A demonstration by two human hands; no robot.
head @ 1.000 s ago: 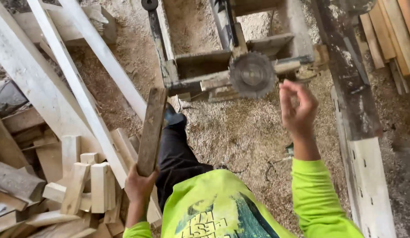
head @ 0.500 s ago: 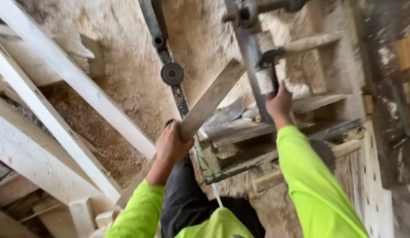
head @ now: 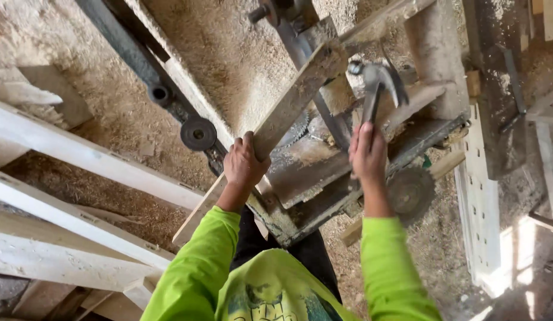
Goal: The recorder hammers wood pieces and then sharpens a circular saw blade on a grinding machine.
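The left hand is closed around a long wooden plank, and the right hand grips the handle of a claw hammer in the upper middle of the frame. The plank's long axis runs from lower left to upper right, over the dusty saw frame. The hammer head stands just beside the plank's far end, nearer the right hand.

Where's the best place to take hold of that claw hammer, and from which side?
Grip the claw hammer low on its straight handle, where the right hand already wraps it, coming from the near side. The metal head and curved claw point up and away toward the wooden plank, which the left hand holds, so the lower handle is probably the only clear, graspable part.
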